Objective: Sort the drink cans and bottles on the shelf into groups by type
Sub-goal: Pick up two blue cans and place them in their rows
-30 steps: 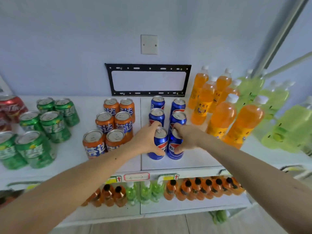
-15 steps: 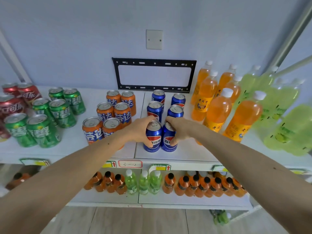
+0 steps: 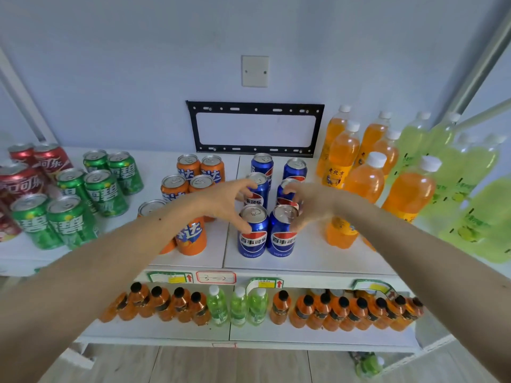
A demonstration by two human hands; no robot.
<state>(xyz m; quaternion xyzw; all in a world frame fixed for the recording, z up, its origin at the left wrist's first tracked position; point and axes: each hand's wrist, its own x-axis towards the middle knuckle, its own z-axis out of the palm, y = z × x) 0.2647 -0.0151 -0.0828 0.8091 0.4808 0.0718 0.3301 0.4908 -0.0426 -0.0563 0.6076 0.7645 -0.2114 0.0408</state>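
Both hands at the two front blue cans, shelf center. Left hand (image 3: pixel 225 201) has fingers spread, thumb touching the front-left blue can (image 3: pixel 252 234). Right hand (image 3: pixel 309 204) has loosely curled fingers against the front-right blue can (image 3: pixel 282 233); firm grip unclear.

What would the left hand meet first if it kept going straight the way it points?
Probably the middle-row blue can: the left hand points toward the wall with its fingertips already at that can's rim, above the front blue can. Depth is uncertain.

Six blue cans (image 3: pixel 253 234), two hands (image 3: pixel 226 201)
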